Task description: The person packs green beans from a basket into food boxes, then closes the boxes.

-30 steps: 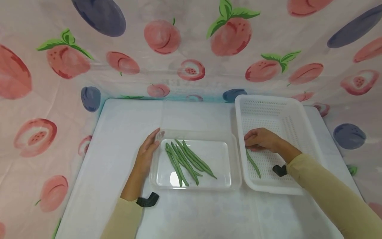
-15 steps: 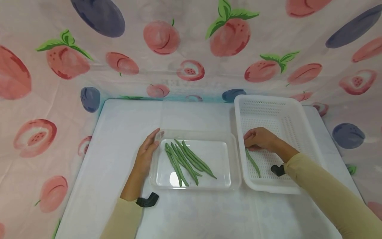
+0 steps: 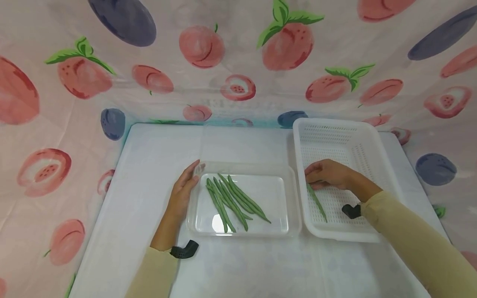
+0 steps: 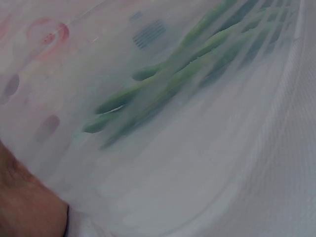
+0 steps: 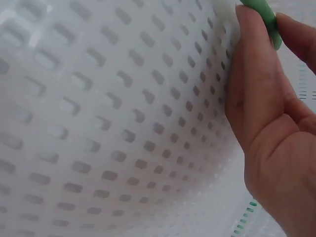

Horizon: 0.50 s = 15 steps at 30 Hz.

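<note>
My right hand [image 3: 328, 174] is inside the white perforated basket [image 3: 344, 238], near its left wall. In the right wrist view its thumb and fingers pinch the end of a green bean [image 5: 268, 19]. The rest of that green bean [image 3: 318, 203] slants down toward the basket's near side. My left hand [image 3: 181, 192] rests against the left side of a clear plastic container [image 3: 244, 236], fingers fairly straight and thumb by the rim. Several green beans [image 3: 234, 198] lie in a loose bundle in the container. The left wrist view shows the beans [image 4: 168, 89] through its cloudy wall.
Both containers stand side by side on a white-covered table [image 3: 246, 269], almost touching. Behind and beside the table hangs a fruit-patterned cloth [image 3: 238, 49]. A black wrist device [image 3: 185, 249] sits at the left cuff, another wrist device [image 3: 351, 211] at the right.
The right hand and forearm have shifted very slightly right, and the pinched bean's lower end has swung a little right. The left hand and container stay put.
</note>
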### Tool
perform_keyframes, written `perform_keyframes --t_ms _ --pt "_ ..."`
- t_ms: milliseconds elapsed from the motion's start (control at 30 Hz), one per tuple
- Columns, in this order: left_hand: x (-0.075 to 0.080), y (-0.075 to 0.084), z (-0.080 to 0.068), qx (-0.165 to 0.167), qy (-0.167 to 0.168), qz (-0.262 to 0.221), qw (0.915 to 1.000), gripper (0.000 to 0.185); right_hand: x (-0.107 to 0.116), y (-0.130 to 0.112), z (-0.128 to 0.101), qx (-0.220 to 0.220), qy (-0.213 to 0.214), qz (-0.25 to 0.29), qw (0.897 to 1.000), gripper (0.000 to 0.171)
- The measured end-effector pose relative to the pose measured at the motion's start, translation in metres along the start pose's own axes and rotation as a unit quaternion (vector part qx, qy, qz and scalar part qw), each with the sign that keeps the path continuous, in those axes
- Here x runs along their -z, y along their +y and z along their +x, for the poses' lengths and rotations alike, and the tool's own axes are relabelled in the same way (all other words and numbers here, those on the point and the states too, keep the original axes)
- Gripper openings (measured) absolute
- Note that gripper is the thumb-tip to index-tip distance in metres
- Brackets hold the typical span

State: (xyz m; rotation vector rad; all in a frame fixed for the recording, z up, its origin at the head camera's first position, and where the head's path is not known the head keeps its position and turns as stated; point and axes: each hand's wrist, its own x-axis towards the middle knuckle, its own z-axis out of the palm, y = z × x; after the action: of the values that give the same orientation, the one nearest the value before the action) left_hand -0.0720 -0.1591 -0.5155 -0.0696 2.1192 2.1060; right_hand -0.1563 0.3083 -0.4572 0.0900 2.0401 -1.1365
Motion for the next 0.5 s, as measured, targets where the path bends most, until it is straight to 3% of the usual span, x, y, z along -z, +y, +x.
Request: perform_keyframes --t_ms 267,500 --pt "0.001 -0.001 0.0 0.001 0.005 0.005 1.0 0.052 0.0 -0.006 -0.007 0.003 -0.014 -0.002 1.0 0.054" --pt "0.0 -0.002 0.001 -0.001 0.001 -0.002 1.0 0.053 0.003 -0.01 -0.013 0.014 -0.025 0.011 1.0 0.047"
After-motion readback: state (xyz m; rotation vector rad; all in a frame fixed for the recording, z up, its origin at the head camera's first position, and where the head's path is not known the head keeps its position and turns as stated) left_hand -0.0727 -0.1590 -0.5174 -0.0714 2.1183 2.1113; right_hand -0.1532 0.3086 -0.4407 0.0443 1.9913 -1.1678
